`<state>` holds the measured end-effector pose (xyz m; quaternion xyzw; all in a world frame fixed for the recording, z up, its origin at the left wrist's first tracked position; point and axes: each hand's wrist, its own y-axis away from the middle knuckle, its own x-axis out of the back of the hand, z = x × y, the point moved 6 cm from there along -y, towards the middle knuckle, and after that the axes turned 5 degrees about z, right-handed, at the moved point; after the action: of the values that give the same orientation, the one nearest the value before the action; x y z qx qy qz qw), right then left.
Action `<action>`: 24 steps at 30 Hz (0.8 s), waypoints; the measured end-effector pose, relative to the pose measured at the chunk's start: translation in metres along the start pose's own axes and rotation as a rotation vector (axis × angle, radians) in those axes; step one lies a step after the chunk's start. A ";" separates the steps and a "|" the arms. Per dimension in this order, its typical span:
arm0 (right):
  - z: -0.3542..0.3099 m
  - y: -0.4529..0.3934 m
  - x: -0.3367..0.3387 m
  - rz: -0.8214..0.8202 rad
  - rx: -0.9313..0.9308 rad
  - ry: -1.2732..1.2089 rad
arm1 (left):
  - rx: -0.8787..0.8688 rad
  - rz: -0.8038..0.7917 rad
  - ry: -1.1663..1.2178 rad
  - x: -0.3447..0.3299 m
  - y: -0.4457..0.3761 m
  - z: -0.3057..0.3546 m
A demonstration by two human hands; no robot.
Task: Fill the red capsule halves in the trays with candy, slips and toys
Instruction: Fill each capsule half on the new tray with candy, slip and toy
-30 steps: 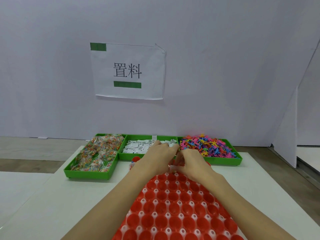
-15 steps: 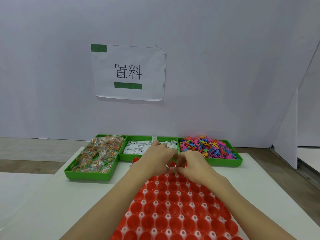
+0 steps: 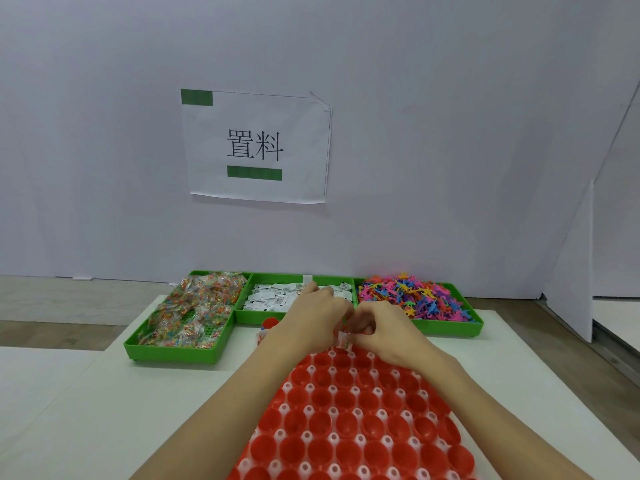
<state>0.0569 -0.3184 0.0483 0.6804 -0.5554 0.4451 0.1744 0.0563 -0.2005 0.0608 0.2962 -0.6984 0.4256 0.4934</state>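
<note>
The white surface [image 3: 86, 410] carries everything, and its near edge is out of view, so I cannot tell how far the tray overhangs toward the person. On it lies the large clear plastic tray of red capsule halves [image 3: 346, 420], running from the bottom of the view up to the hands; every cup that shows looks empty, so the filling seems to be at its start. The main risk lies here: both forearms cross low above the cups, and a dragged wrist could tip halves out of their sockets or shift the whole tray.

Behind it stand three green plastic bins. The long green bin of wrapped coloured candy [image 3: 183, 317] is at the left, the green bin of white paper slips [image 3: 277, 297] in the middle, and the green bin of small bright plastic toys [image 3: 415, 299] at the right. The toys are heaped above the rim, so a careless grab could spill some onto the surface.

The left hand [image 3: 311, 317] and right hand [image 3: 384, 329] meet over the tray's far end, fingers curled. Between them shows a small clear candy wrapper [image 3: 343, 339], pinched by the right hand; whether the left hand also holds it or anything else I cannot tell. Being slick and light, it could slip and land between cups or in the wrong one.
</note>
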 end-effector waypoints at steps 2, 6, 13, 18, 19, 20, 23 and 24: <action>-0.002 0.000 -0.001 0.013 0.019 -0.009 | 0.009 -0.007 -0.006 -0.002 0.000 0.000; -0.007 0.003 -0.003 0.068 0.066 0.001 | 0.027 -0.014 0.071 -0.006 0.002 -0.004; -0.007 0.005 -0.008 0.071 0.096 0.039 | 0.037 -0.044 0.130 -0.004 0.003 -0.006; -0.007 0.003 -0.010 0.069 0.125 0.097 | 0.039 -0.014 0.153 0.001 0.004 -0.006; -0.008 0.002 -0.011 0.062 0.131 0.116 | 0.038 -0.005 0.159 0.002 0.004 -0.006; -0.008 0.001 -0.012 0.055 0.136 0.132 | 0.037 0.003 0.163 0.002 0.004 -0.006; -0.009 -0.003 -0.013 0.021 0.130 0.150 | 0.048 0.034 0.185 0.001 0.005 -0.006; -0.009 -0.004 -0.013 0.011 0.118 0.149 | 0.053 0.041 0.193 0.000 0.005 -0.006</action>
<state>0.0573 -0.3024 0.0440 0.6514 -0.5176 0.5274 0.1721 0.0546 -0.1927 0.0599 0.2526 -0.6420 0.4804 0.5415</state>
